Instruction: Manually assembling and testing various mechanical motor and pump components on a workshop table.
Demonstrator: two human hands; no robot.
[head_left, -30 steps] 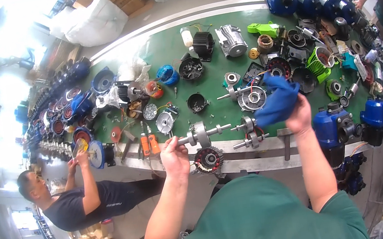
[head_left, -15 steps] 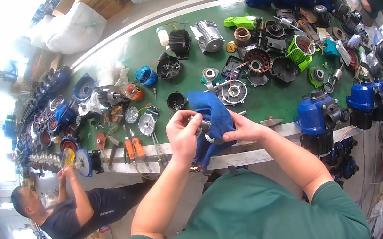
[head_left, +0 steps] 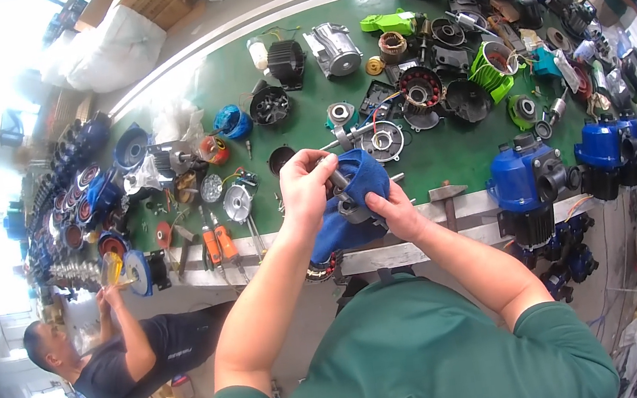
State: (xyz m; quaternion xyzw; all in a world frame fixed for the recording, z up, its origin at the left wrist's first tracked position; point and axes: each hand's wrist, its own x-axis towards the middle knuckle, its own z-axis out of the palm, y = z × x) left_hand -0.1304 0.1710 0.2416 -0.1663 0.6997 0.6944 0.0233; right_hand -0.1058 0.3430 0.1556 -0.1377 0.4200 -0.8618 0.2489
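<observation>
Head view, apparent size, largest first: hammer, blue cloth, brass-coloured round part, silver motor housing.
1. Blue cloth, largest even though partly covered
2. Silver motor housing
3. Hammer
4. Brass-coloured round part

Apparent order only; the cloth looks nearer the camera, so real sizes are unsure.

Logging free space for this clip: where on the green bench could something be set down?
Bare bench shows between the silver end cover, hammer and large blue pump, beyond the right hand; also between the plastic bag and white bottle. Motor parts crowd upper right; pump parts crowd the left end.
</observation>
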